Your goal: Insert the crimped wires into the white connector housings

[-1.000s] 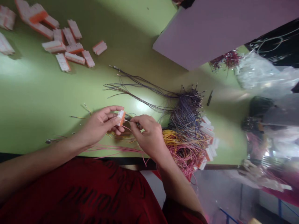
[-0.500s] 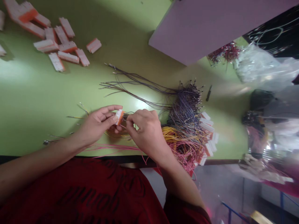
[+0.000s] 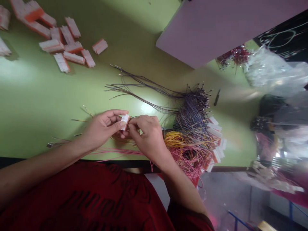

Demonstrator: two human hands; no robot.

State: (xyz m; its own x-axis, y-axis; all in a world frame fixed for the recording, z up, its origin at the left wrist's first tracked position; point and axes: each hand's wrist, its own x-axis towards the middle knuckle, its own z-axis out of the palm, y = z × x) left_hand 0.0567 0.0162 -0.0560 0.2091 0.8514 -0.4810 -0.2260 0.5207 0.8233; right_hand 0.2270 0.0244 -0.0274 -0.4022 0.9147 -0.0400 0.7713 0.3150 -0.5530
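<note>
Between thumb and fingers, my left hand holds a small white-and-orange connector housing above the table. My right hand is pinched at the orange side of the housing, gripping a thin wire whose end is hidden by the fingertips. Several wires run from the housing under the right hand. Dark wires with metal terminals lie just beyond both hands. To the right is a big bundle of purple-grey wires, with yellow wires and pink wires nearer my body.
Loose white-and-orange housings lie scattered at the upper left of the green table. Several more housings sit at the bundle's right end. A pale purple box stands at the back, a dark slim tool and plastic bags to the right.
My right hand has moved closer to the housing, its fingertips now right against the orange side. The left hand keeps its hold, and the housing's white face has turned more toward view.
</note>
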